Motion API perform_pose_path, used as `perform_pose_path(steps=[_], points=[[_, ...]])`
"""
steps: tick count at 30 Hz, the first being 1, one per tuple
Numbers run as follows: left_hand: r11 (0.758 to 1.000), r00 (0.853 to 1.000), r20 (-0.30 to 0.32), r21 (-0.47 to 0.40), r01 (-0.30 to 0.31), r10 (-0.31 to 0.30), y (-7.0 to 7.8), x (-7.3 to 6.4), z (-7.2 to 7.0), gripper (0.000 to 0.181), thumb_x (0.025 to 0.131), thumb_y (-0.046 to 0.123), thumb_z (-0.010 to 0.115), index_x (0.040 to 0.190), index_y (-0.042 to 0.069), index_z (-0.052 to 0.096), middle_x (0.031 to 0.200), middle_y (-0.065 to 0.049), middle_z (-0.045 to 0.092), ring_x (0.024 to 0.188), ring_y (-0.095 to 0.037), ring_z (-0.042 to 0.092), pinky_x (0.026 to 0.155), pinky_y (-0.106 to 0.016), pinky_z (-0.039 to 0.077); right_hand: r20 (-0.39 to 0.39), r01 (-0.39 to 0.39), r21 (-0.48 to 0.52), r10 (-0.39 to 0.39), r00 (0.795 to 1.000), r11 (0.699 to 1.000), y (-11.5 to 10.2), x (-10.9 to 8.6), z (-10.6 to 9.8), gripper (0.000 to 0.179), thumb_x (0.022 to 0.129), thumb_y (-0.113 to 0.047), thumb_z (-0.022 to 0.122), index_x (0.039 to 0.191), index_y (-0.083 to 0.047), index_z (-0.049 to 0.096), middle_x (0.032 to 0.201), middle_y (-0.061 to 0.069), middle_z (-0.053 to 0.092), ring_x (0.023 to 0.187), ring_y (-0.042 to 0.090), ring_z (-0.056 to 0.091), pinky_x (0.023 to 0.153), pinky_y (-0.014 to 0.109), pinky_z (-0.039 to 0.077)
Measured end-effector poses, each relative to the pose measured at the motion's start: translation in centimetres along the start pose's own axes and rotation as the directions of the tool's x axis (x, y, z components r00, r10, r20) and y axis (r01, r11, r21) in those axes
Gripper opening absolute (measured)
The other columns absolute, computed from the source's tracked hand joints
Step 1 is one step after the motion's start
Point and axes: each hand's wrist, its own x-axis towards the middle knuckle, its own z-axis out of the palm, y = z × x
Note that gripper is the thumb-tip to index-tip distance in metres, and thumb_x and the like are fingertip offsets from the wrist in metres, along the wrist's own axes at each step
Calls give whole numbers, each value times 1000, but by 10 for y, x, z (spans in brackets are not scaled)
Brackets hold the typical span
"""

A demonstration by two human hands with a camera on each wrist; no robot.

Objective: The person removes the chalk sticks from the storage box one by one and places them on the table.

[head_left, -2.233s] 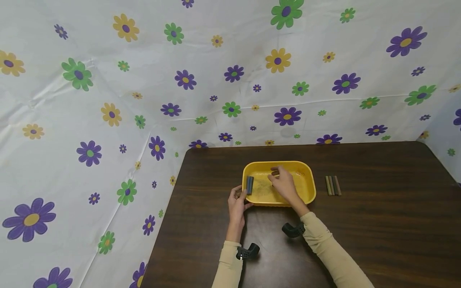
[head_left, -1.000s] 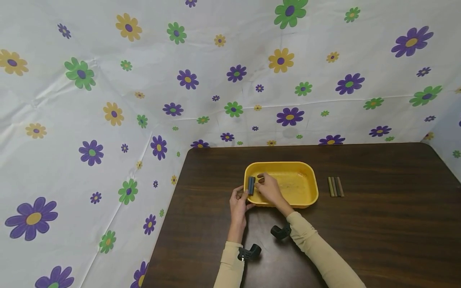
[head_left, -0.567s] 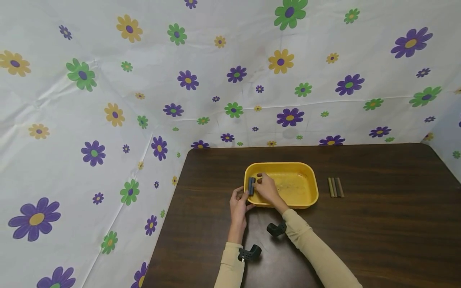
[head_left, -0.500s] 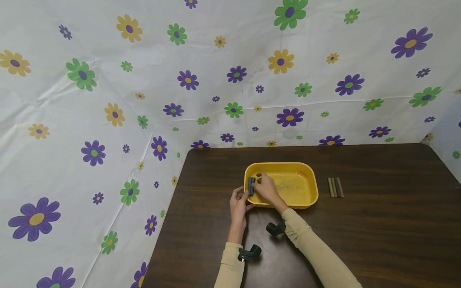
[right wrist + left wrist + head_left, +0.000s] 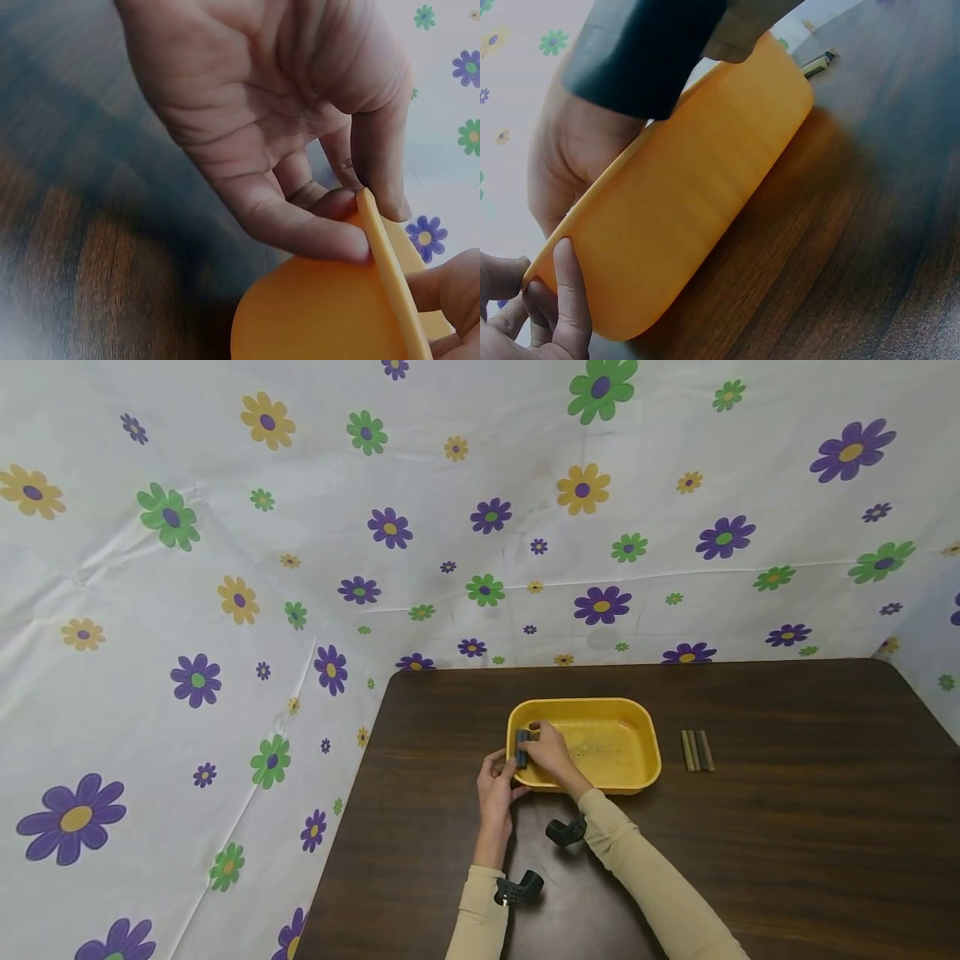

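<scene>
A shallow yellow plastic tray [image 5: 611, 735] sits on the dark wooden table. At its front left corner my left hand [image 5: 495, 797] pinches the rim; in the right wrist view that left hand [image 5: 255, 112] has thumb and fingers on opposite sides of the edge. Dark blue-grey sticks [image 5: 520, 745], like chalk, lie side by side against the left inner wall. My right hand [image 5: 553, 752] reaches over the front rim, its bent fingers touching the sticks; whether they pinch one is hidden. In the left wrist view, the tray's wall [image 5: 690, 195] covers the right hand's fingertips.
Several olive, grey and brown sticks [image 5: 697, 752] lie in a neat row on the table [image 5: 810, 810], right of the tray. A white flower-printed sheet [image 5: 420, 560] hangs behind the table and along its left side. Black camera mounts [image 5: 519, 887] sit on both wrists.
My right hand has moved left inside the tray, from its middle to the dark sticks. The left hand keeps its grip on the rim. The row of sticks outside lies as before.
</scene>
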Motion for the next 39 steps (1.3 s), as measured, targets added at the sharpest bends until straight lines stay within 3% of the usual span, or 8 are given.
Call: perform_pose_path(steps=[4,8,15,21,27,31,39], points=[[1000,1000,-7,-6,2,-2,-6,4,-2,37,98,9,54,131,-6,48,119,-35,47,105,-54,51,73,-51,56,-12,-46,38,47,999,998,0,2,3,48,89,-8,64,130,8,46,118,27,57,106,36,58,87,45,51],[1000,1000,-24,-17,-9,9,-21,13,-4,37,97,13,57,130,-2,50,119,-32,49,103,-49,54,67,-43,58,-21,-65,62,66,998,996,0,4,5,49,89,-8,64,131,8,44,119,26,56,107,36,57,88,44,50],[1000,1000,-4,-16,-10,10,-2,1,-1,37,97,10,55,130,-7,48,120,-35,47,105,-53,51,68,-42,58,-46,-62,71,65,997,996,-2,5,5,46,89,-6,64,129,9,46,117,26,57,105,36,58,87,44,51],[1000,1000,-6,-8,-7,7,-1,1,-1,37,98,10,54,130,-7,48,120,-36,47,105,-53,51,67,-40,58,-58,-48,78,53,997,996,-1,5,6,49,86,-3,66,130,8,45,117,26,58,106,37,58,87,44,51],[1000,1000,-10,-29,3,-3,-16,12,-5,36,98,8,54,130,-6,48,115,-35,48,102,-54,51,67,-43,57,-29,-21,68,23,999,997,2,6,7,51,82,1,67,129,8,47,114,27,60,105,37,59,85,44,52],[998,1000,-23,-55,-2,1,-27,18,-6,35,97,10,56,130,-3,50,112,-32,50,99,-51,54,63,-37,57,-2,-6,64,6,1000,998,3,6,7,50,82,1,68,128,7,49,112,26,61,102,36,60,83,43,53],[999,999,-42,-33,-11,10,-31,19,-5,34,96,14,59,127,1,53,109,-29,51,94,-44,58,60,-30,57,2,5,43,-5,1000,999,3,5,4,44,81,-2,72,120,6,55,113,25,61,102,36,59,81,43,53]])
